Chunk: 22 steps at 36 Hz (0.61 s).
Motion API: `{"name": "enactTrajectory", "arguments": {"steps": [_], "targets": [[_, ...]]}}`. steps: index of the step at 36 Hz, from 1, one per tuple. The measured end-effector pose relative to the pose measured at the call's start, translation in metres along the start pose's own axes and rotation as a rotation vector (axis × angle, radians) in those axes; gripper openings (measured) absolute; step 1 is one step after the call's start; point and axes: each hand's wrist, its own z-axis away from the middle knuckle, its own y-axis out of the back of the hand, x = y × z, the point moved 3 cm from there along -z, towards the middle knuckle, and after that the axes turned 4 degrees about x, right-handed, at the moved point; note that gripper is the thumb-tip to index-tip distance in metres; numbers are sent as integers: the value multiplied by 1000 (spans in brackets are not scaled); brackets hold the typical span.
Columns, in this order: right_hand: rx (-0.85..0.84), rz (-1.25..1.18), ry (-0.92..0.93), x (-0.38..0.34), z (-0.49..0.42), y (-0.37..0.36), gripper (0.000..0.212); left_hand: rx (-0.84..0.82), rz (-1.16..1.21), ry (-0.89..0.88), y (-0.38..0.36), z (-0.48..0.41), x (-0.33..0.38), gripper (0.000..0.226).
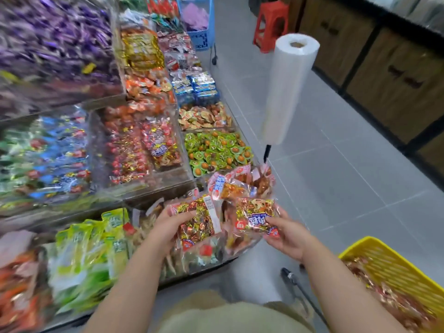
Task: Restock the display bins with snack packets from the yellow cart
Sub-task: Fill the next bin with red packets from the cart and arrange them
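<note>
Left hand [165,227] grips red-gold snack packet [198,219], fingers curled round edge. Right hand [289,236] pinches second packet [254,216]. Both held above near display bin [204,263], likely ready to drop. Yellow cart [389,265] near right, part-filled.

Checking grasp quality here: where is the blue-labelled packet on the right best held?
Pinch the blue-labelled packet by its flat lower-right edge, coming from the right with the thumb on top, as the right hand does: it lies face-up, its filled middle bulky.
</note>
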Motion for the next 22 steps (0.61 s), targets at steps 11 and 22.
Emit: {"name": "enactTrajectory", "arguments": {"steps": [11,22], "targets": [[-34,357,162,-16,-28,-114,73,186,263,-57,106,-1,22,52],[-40,81,259,-79,-65,-210,25,300,502,-220,129,-9,62,17]]}}
